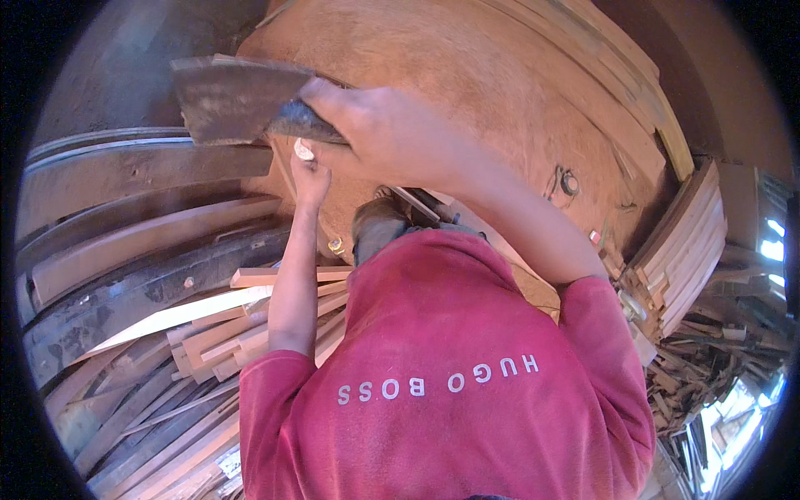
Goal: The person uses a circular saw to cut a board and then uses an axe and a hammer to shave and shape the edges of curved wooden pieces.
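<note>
My right hand (346,117) grips the dark bluish handle of a broad, flat-bladed tool (237,100) like a cleaver or machete. Its dark blade is slightly blurred and points left. Just below the handle is my left hand (310,179), raised with its fingers curled. A small white piece or wrapping (303,150) shows at its top; I cannot make out which. A narrow wooden strip (283,167) lies beside that hand, and whether the hand touches it is unclear.
Sawdust covers the brown ground (417,58) ahead. Long boards (158,237) lie at left, with cut wooden strips (225,342) nearer. A stack of planks (683,250) stands at right beside scrap wood (717,375). A small round dark object (568,182) and a yellow tape-like item (336,246) lie nearby.
</note>
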`<action>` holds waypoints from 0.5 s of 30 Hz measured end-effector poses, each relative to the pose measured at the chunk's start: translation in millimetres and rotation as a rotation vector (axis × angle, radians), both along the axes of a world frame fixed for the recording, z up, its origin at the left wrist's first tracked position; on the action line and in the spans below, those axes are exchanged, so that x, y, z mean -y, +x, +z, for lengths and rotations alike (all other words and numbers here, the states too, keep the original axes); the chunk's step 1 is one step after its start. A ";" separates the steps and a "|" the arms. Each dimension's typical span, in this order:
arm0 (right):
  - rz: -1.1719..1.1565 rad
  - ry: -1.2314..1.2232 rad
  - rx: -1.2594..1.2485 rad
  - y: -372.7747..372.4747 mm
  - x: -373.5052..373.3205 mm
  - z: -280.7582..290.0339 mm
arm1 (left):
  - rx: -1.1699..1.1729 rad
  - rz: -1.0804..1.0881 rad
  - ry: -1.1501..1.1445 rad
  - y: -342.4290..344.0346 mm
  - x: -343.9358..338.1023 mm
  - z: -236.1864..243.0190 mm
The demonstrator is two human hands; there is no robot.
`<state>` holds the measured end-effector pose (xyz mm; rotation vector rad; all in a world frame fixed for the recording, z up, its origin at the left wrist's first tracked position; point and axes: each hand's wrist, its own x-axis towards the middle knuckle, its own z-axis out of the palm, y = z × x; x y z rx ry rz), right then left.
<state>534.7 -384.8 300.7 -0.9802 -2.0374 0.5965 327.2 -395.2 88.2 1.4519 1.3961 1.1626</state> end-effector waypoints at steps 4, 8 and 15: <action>0.071 -0.126 0.373 7.7 -16.6 -71.0 | 0.084 -0.066 -0.047 3.6 -6.4 -0.8; 0.000 -0.329 0.523 18.5 -20.5 -84.4 | 0.081 -0.051 0.003 15.4 -4.3 8.2; -0.046 -0.221 0.195 32.1 -13.8 -31.7 | 0.229 0.040 -0.265 -3.1 -45.3 5.1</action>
